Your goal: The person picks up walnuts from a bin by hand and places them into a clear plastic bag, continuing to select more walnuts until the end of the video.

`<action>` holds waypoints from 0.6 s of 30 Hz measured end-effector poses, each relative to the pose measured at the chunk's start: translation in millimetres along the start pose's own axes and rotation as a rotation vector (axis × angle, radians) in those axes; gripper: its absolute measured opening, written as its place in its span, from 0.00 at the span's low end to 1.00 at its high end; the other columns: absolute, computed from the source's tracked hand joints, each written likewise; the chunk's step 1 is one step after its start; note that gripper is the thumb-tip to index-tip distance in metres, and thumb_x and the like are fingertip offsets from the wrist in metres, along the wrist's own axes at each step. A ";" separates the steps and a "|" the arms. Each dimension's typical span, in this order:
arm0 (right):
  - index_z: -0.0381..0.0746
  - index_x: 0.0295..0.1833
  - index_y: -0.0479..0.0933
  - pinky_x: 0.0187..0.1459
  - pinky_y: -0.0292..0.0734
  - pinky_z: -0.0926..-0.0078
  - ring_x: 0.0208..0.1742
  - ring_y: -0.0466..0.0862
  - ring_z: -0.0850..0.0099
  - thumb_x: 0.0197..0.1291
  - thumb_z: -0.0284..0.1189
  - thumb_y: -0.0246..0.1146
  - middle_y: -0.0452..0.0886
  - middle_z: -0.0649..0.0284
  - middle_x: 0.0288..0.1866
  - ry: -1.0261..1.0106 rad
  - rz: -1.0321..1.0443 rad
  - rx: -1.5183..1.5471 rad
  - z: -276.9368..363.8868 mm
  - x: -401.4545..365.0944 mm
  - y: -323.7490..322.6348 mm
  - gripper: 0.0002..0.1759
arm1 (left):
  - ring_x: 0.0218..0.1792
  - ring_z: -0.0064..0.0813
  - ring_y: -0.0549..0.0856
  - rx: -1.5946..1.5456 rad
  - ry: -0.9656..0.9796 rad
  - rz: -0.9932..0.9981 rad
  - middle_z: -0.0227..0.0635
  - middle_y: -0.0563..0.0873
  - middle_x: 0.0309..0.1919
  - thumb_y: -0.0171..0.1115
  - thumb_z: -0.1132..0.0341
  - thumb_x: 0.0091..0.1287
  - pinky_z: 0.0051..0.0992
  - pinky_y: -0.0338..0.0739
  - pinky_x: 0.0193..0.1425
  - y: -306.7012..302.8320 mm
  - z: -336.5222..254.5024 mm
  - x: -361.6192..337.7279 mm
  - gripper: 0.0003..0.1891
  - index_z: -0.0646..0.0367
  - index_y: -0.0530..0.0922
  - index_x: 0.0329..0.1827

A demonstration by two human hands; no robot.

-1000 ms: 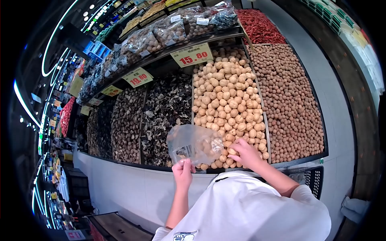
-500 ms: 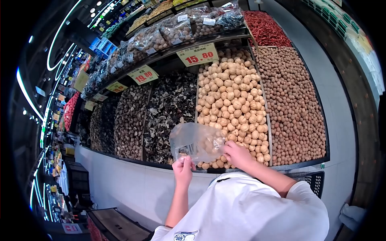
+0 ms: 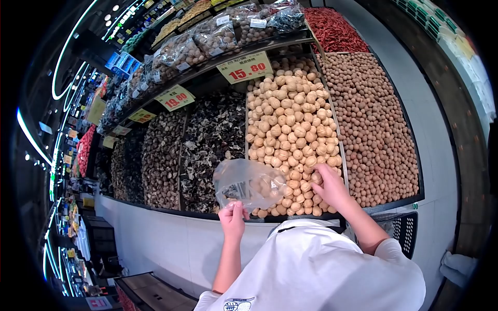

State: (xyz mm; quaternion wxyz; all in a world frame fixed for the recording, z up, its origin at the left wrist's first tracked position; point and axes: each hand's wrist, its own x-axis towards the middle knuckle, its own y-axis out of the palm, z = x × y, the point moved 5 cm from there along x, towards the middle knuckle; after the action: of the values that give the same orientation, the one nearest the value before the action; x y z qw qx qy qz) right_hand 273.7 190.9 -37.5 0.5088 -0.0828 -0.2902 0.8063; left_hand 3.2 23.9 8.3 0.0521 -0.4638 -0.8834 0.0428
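My left hand (image 3: 232,218) pinches the lower edge of a clear plastic bag (image 3: 244,182). The bag spreads over the front of the bins, and walnuts show through its right side. My right hand (image 3: 330,185) is at the near part of the walnut bin (image 3: 340,150), thumb and fingers closed about a walnut (image 3: 316,178). Pale, round walnuts (image 3: 290,114) fill this bin in a heap. Dried black fungus (image 3: 212,135) lies in the bin to the left, partly behind the bag.
Small brown round dried goods (image 3: 371,114) fill the right bin, with red dried chillies (image 3: 337,31) behind. Bagged goods (image 3: 215,39) sit on a shelf above, with price signs (image 3: 244,67) along its edge. Dried mushrooms (image 3: 162,155) lie farther left. A black basket (image 3: 404,233) is at my right.
My right hand has left the bag's right edge and moved right onto the walnuts. The left hand still holds the bag in nearly the same place. The view has shifted slightly.
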 end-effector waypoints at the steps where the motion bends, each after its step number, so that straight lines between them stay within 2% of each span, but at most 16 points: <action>1: 0.39 0.59 0.71 0.54 0.79 0.60 0.56 0.80 0.51 0.58 0.27 0.70 0.77 0.53 0.53 -0.011 0.054 -0.058 0.6 1.2 4.8 0.24 | 0.20 0.20 0.77 0.013 -0.016 -0.004 0.31 0.79 0.21 0.56 0.67 0.78 0.21 0.70 0.26 1.8 0.1 -0.8 0.14 0.61 0.76 0.30; 2: 0.40 0.59 0.72 0.54 0.80 0.59 0.55 0.81 0.52 0.58 0.29 0.71 0.79 0.55 0.52 -0.024 0.108 -0.115 1.1 2.7 10.1 0.24 | 0.20 0.20 0.77 0.011 -0.016 -0.005 0.31 0.79 0.21 0.56 0.67 0.78 0.21 0.70 0.26 2.8 0.3 -1.4 0.14 0.61 0.76 0.30; 7: 0.42 0.57 0.76 0.52 0.81 0.62 0.55 0.82 0.57 0.57 0.28 0.71 0.80 0.58 0.53 -0.131 0.069 -0.223 11.1 7.2 25.7 0.21 | 0.21 0.20 0.77 0.019 -0.024 0.029 0.31 0.80 0.22 0.56 0.67 0.77 0.20 0.70 0.26 1.6 3.6 -3.2 0.13 0.62 0.77 0.31; 10: 0.41 0.56 0.77 0.54 0.80 0.63 0.55 0.82 0.58 0.56 0.27 0.71 0.80 0.59 0.52 -0.126 -0.003 -0.174 16.7 8.4 23.8 0.21 | 0.21 0.18 0.78 -0.016 -0.022 0.024 0.30 0.81 0.22 0.57 0.68 0.78 0.19 0.71 0.26 1.0 0.9 -4.2 0.15 0.66 0.80 0.30; 13: 0.40 0.55 0.78 0.56 0.79 0.63 0.55 0.82 0.57 0.56 0.25 0.71 0.80 0.59 0.53 -0.125 -0.038 -0.114 14.2 7.5 18.3 0.20 | 0.21 0.17 0.78 -0.031 -0.024 0.025 0.30 0.81 0.22 0.57 0.68 0.78 0.19 0.70 0.26 2.0 0.6 -5.5 0.16 0.66 0.79 0.29; 16: 0.39 0.54 0.79 0.53 0.80 0.65 0.53 0.82 0.57 0.58 0.25 0.70 0.80 0.58 0.53 -0.158 -0.084 -0.068 16.7 6.5 5.8 0.18 | 0.22 0.17 0.78 -0.010 -0.032 0.032 0.29 0.81 0.22 0.57 0.68 0.78 0.19 0.70 0.26 2.2 2.0 -6.7 0.16 0.65 0.79 0.29; 18: 0.37 0.53 0.79 0.50 0.81 0.67 0.49 0.84 0.58 0.59 0.24 0.69 0.81 0.57 0.51 -0.093 -0.134 0.036 18.8 5.3 -5.8 0.15 | 0.22 0.17 0.78 -0.014 -0.034 0.035 0.29 0.81 0.22 0.57 0.68 0.78 0.19 0.70 0.26 3.5 0.1 -6.2 0.16 0.65 0.79 0.28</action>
State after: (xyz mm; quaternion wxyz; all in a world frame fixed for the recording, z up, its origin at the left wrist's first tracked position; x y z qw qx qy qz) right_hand 267.6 190.2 -18.0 0.5488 -0.0165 -0.3040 0.7786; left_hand 9.5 20.7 7.4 0.0333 -0.4787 -0.8761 0.0455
